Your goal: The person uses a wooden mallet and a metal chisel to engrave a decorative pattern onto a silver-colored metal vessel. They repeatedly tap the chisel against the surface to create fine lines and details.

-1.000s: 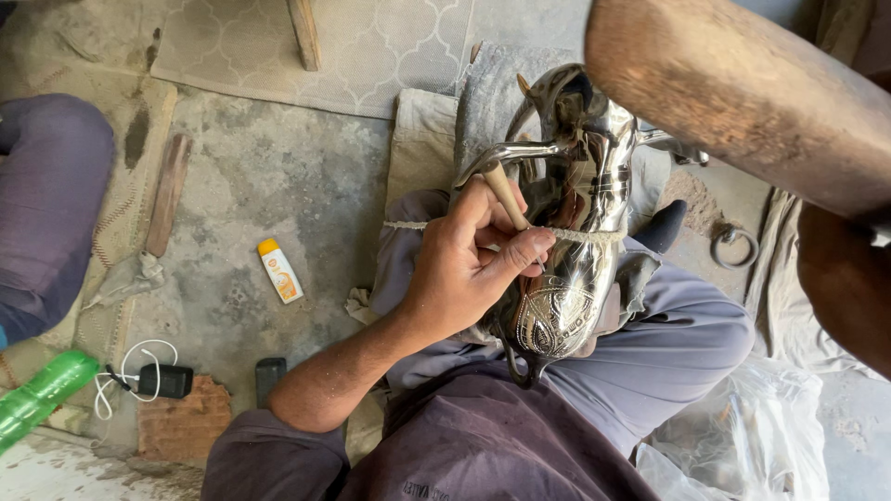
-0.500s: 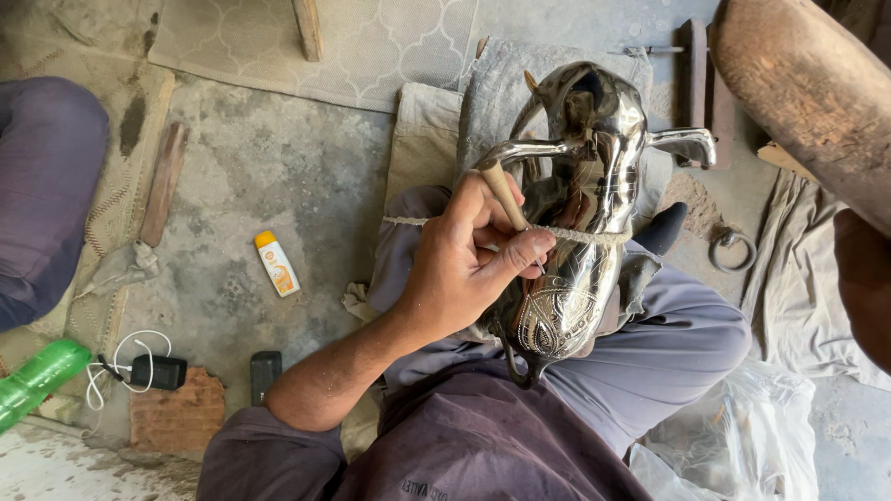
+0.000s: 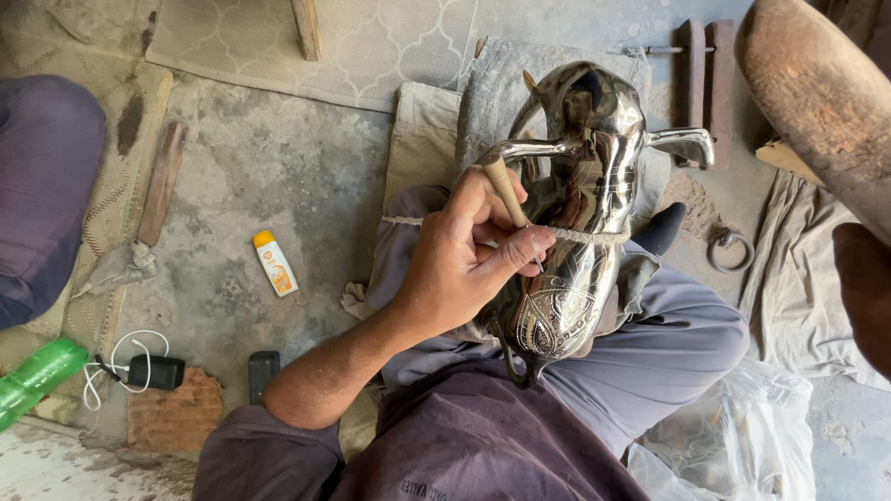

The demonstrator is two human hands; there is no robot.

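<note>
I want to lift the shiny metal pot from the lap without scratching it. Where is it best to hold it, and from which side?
Probably the curved handle of the metal pot, reached from the far end. It arches clear of the body, so fingers can hook it. The engraved belly is rounded and slippery, the left hand with its wooden-handled tool covers one side, and a cord crosses the middle.

Rough concrete floor [image 3: 278,167] — patterned mat [image 3: 232,42] above.

One shiny metal jug [image 3: 580,213], one wooden-handled tool [image 3: 506,188], one small tube [image 3: 276,263], one green bottle [image 3: 37,376]
</note>
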